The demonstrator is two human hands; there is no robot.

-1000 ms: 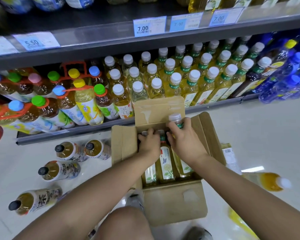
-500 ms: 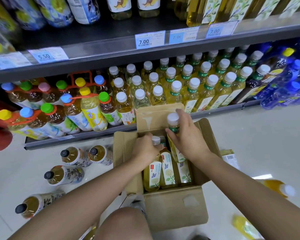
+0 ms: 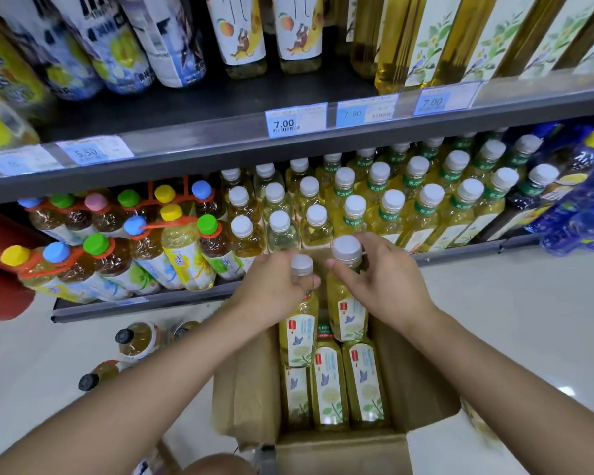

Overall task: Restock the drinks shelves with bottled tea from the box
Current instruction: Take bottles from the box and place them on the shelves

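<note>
An open cardboard box (image 3: 422, 382) sits on the floor below me, with three yellow tea bottles (image 3: 330, 382) lying in it. My left hand (image 3: 271, 286) grips the neck of one white-capped tea bottle (image 3: 299, 332) lifted out of the box. My right hand (image 3: 381, 286) grips the neck of a second tea bottle (image 3: 345, 311), raised slightly higher. Both bottles hang over the box's far end, just in front of the bottom shelf (image 3: 460, 250), where rows of matching white-capped tea bottles (image 3: 429, 207) stand.
Colour-capped tea bottles in orange carriers (image 3: 144, 248) fill the bottom shelf's left side. Blue bottles (image 3: 583, 207) stand at the right. Dark-capped bottles (image 3: 134, 339) lie on the white floor left of the box. The upper shelf edge (image 3: 220, 142) carries price tags.
Both hands have lifted a bottle each up out of the box toward the bottom shelf. The view has tilted upward, showing more of the upper shelf.
</note>
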